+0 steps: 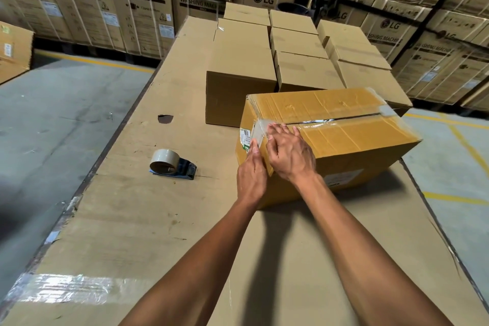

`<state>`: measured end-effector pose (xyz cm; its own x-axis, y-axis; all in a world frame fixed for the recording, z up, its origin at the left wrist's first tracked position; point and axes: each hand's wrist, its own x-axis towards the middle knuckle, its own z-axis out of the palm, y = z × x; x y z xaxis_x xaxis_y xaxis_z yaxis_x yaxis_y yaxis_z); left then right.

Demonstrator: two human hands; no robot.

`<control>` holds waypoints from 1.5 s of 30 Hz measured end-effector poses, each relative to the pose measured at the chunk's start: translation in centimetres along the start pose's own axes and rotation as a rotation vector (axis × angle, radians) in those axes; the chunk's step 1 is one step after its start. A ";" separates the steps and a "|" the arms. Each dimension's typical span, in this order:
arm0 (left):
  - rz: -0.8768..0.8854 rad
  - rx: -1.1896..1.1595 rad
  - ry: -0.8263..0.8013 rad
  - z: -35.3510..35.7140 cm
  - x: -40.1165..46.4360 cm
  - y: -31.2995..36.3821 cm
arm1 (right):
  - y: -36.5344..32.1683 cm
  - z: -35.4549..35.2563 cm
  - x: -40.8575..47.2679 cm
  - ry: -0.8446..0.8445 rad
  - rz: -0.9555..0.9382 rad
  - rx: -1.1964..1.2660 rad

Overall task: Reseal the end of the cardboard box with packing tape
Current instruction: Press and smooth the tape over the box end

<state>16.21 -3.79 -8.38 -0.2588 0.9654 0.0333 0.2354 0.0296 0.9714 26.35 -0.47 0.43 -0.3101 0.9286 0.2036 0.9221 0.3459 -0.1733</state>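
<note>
A brown cardboard box (352,130) lies on a cardboard-covered table (148,219), its top seam running left to right under clear tape. A strip of clear tape (260,128) folds over the box's near-left end, beside a green and white label (245,139). My left hand (251,174) presses on that end face with the fingertips on the tape's lower part. My right hand (289,152) lies flat across the top corner, fingers spread on the tape. A tape dispenser (172,165) with a tan roll rests on the table to the left, apart from both hands.
Several plain cartons (240,71) stand in rows behind the box. Stacked washing machine cartons (137,5) wall the back and right. A hole (165,118) shows in the table covering. Grey floor with yellow lines (465,151) lies on both sides.
</note>
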 end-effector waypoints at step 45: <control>-0.068 -0.273 -0.043 -1.5 5.2 3.0 | -0.3 -0.7 4.0 -0.025 0.027 0.228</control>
<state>14.15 0.89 -4.94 -0.2238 0.9739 -0.0383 -0.0440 0.0292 0.9986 25.03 3.00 2.01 -0.2944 0.9400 0.1727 0.8549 0.3398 -0.3921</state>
